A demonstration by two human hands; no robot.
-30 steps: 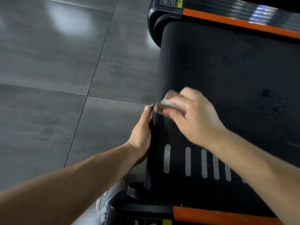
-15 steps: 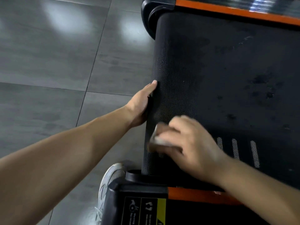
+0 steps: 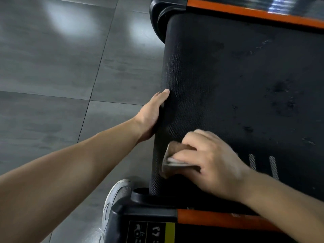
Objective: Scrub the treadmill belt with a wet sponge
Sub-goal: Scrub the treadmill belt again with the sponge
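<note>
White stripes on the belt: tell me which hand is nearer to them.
Right. The right hand, gripping the sponge, is just beside the white stripes. The left hand grips the edge of the belt, farther away.

Belt: black textured treadmill belt [image 3: 228, 76] fills the right of the frame, with dark spots scattered on it.
Right hand: right hand [image 3: 210, 163], lower centre-right, grips a tan, pale-edged sponge [image 3: 175, 149] pressed on the belt near its left edge; blurred.
Left hand: left hand [image 3: 150, 116], at centre, clasps the belt's left edge, thumb on top.
Floor: grey tiled floor [image 3: 52, 67] at left; white shoe [image 3: 114, 199] at the bottom.
</note>
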